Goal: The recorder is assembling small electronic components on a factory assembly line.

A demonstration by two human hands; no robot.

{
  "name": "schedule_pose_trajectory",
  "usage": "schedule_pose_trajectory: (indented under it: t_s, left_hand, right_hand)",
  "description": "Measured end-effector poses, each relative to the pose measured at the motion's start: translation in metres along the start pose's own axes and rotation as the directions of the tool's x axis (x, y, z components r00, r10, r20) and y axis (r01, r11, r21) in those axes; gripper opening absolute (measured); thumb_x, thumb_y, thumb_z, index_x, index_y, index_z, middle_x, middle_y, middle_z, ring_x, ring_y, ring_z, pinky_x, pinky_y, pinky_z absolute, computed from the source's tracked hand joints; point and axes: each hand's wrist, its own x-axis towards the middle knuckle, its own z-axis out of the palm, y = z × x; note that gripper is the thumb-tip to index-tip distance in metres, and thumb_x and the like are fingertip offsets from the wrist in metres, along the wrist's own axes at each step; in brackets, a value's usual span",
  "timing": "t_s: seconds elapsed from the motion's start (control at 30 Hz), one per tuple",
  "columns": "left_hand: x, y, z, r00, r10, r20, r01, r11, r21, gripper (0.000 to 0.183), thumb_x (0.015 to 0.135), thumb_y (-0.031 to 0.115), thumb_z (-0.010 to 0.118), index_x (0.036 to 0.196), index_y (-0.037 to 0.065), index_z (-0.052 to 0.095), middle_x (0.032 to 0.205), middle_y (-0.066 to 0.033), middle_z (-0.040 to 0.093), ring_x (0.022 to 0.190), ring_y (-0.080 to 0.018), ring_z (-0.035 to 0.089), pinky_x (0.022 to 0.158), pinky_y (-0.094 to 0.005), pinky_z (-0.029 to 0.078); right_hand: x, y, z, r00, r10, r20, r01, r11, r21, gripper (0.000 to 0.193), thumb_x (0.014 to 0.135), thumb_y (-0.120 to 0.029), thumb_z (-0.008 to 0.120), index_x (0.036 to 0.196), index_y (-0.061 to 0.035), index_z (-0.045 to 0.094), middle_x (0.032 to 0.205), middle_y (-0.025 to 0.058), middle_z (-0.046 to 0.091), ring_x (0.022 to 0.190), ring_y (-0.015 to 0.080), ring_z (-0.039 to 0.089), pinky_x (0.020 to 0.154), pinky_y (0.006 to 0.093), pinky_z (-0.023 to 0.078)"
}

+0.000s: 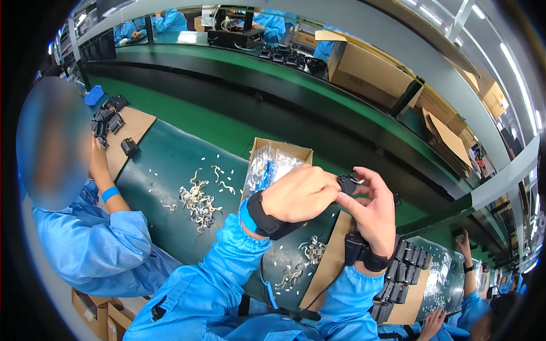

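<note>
Above the bench, my right hand (372, 207) pinches a small black plastic part (348, 183) between thumb and fingers. My left hand (301, 193) is closed against the part's left side; its fingertips are turned away, so what they grip is hidden. Both wrists wear black bands. Under my left hand stands an open cardboard box (307, 154) with clear plastic bags (263, 165) in it. A pile of short white and dark wire leads (199, 204) lies to the left, and a smaller pile of leads (313, 250) lies below my hands.
Rows of black plastic units (406, 264) sit on cardboard at the right. To the left, a co-worker in a blue smock (102, 244) reaches toward more black units (108, 119). A grey metal post (441, 216) rises beyond my right hand. Small white bits dot the green bench (165, 136).
</note>
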Motion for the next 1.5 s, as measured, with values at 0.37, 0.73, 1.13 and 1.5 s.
schedule_pose_trajectory:
  t_s: [0.37,0.73,1.13,1.5]
  left_hand:
    - [-0.029,0.014,-0.033,0.946,-0.217,-0.240,0.254,0.958,0.133,0.037,0.095,0.016,0.054,0.118,-0.007,0.072,0.095,-0.0281,0.073,0.087,-0.0415,0.074,0.078,-0.0428,0.057]
    - [-0.036,0.019,-0.031,0.961,-0.093,-0.262,0.136,0.979,0.152,0.037,0.097,0.016,0.057,0.124,-0.006,0.070,0.104,-0.0255,0.075,0.094,-0.0390,0.074,0.084,-0.0403,0.057]
    - [-0.035,0.012,-0.028,0.963,-0.086,-0.254,0.131,0.977,0.167,0.035,0.098,0.013,0.058,0.126,-0.004,0.069,0.106,-0.0238,0.076,0.095,-0.0351,0.076,0.081,-0.0383,0.058]
    - [-0.028,0.020,-0.019,0.967,-0.127,-0.219,0.167,0.970,0.174,0.036,0.099,0.013,0.058,0.128,-0.004,0.068,0.109,-0.0234,0.076,0.099,-0.0335,0.076,0.086,-0.0373,0.059]
  right_hand:
    - [0.101,0.073,0.004,0.988,0.100,-0.116,-0.151,0.768,-0.623,0.076,0.067,-0.021,0.084,0.135,0.0052,0.062,0.127,0.0242,0.071,0.116,0.0383,0.070,0.099,0.0396,0.056]
    - [0.146,0.179,-0.008,0.964,0.264,0.032,-0.200,0.800,-0.565,0.082,0.062,-0.016,0.091,0.136,0.0021,0.063,0.130,0.0215,0.070,0.121,0.0348,0.067,0.104,0.0389,0.053]
    - [0.054,0.055,0.025,0.996,0.059,0.070,0.010,0.685,-0.729,0.029,0.076,-0.015,0.080,0.103,-0.0044,0.077,0.098,0.0186,0.077,0.096,0.0400,0.074,0.086,0.0460,0.060]
    - [-0.013,0.115,0.068,0.936,0.329,0.125,-0.108,0.607,-0.787,0.020,0.077,-0.016,0.083,0.095,-0.0082,0.079,0.099,0.0194,0.077,0.096,0.0391,0.075,0.084,0.0493,0.060]
